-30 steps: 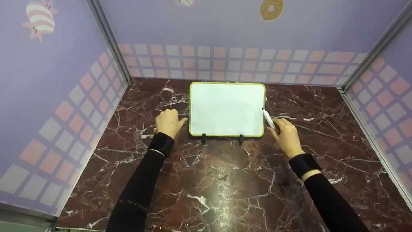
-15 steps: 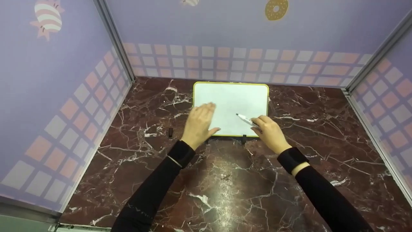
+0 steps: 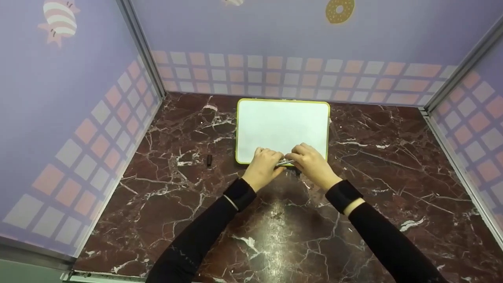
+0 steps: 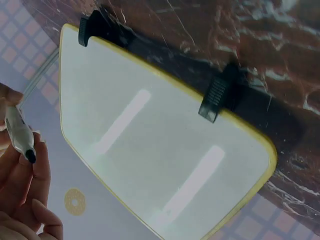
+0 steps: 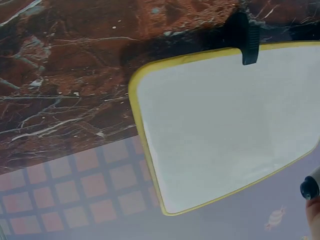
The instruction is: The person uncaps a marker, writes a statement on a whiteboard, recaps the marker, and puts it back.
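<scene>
At the lower edge of the whiteboard (image 3: 281,124), the left hand (image 3: 261,167) and the right hand (image 3: 313,164) are together at 1 marker (image 4: 19,131).

Lying sideways between the 2 hands, the marker has its right part in the right hand, which pinches it; the left hand is bent close at the other part, but whether it grips or only touches, the views do not tell. In the left wrist view the dark tip is free, just past the fingers. On the marbled table (image 3: 157,220), left of the board, 1 small dark piece (image 3: 209,160) lies apart from the hands.
</scene>
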Action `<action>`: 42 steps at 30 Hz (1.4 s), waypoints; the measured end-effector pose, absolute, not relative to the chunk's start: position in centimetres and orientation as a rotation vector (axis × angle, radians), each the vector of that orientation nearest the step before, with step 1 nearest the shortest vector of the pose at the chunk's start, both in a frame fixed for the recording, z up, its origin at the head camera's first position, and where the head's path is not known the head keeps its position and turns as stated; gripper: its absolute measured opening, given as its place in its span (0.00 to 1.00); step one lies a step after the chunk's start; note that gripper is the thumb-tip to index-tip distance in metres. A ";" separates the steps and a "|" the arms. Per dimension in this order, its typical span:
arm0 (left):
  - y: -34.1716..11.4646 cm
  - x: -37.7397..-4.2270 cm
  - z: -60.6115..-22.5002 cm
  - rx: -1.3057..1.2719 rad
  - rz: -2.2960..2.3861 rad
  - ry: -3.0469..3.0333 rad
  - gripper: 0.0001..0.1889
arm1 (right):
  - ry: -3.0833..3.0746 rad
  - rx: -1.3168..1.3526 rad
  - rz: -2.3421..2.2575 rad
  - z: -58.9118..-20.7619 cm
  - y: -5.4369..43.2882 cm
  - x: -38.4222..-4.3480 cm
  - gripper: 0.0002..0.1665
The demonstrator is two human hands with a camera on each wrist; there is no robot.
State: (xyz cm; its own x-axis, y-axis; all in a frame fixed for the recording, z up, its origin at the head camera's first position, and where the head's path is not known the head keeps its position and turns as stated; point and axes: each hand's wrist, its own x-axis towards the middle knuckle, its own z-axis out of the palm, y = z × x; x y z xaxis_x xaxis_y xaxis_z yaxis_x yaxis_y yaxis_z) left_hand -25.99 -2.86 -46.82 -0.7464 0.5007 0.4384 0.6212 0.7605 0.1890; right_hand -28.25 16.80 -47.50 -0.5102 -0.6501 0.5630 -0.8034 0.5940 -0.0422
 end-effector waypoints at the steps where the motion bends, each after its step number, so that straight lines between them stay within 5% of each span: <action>1: -2.8 -26.0 -46.9 -0.849 -0.463 -2.596 0.10 | -2.321 1.162 0.412 -47.5 16.7 -28.2 0.10; 6: -2.8 -25.9 -47.1 -0.809 -0.463 -2.586 0.08 | -2.300 1.184 0.399 -47.7 16.4 -28.3 0.12; 12: -3.7 -26.1 -47.0 -0.778 -0.565 -2.558 0.06 | -2.333 0.988 0.630 -47.2 17.5 -28.7 0.25; 18: -4.6 -26.3 -46.9 -0.701 -0.744 -2.534 0.07 | -2.342 0.485 1.622 -47.7 17.0 -28.5 0.31; 25: -3.7 -26.5 -46.7 -0.697 -0.757 -2.497 0.07 | -1.783 0.084 2.628 -49.3 13.7 -28.1 0.18; 28: -3.7 -26.5 -46.8 -0.723 -0.713 -2.515 0.07 | -1.672 0.058 2.716 -49.7 12.9 -28.0 0.09; 33: -5.6 -27.7 -46.6 -0.720 -0.850 -2.611 0.14 | -1.670 0.049 2.688 -49.9 12.5 -28.4 0.09; 42: -11.0 -32.4 -47.7 -0.182 -0.971 -2.628 0.26 | -1.775 0.111 2.372 -48.6 12.0 -30.5 0.08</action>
